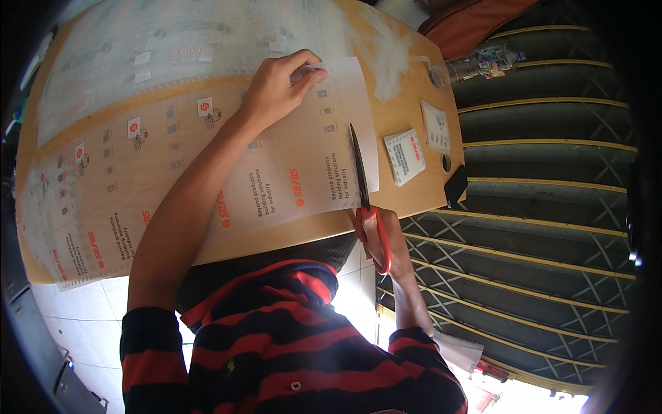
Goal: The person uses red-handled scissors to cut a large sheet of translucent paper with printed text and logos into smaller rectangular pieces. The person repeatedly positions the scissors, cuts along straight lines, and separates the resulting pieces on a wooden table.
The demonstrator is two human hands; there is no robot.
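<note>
A long translucent printed sheet (283, 145) with orange and black print lies over the table, its right end lifted a little. At its far edge, near the right end, my left hand (279, 86) pinches the sheet between thumb and fingers. My right hand (392, 228) is closed round the red handles of a pair of scissors (360, 172) at the table's near edge. The dark upper blade lies over the sheet close to its right end and points away from me. The other blade is hidden, so how far the scissors are spread cannot be told.
Another large translucent sheet (172, 41) covers the table's far left. To the right lie a stack of small printed cards (405, 157), a second small printed piece (435, 125) and a black flat object (456, 186). A clear plastic bottle (476, 67) lies at the far right edge, beside a folding metal gate (545, 165).
</note>
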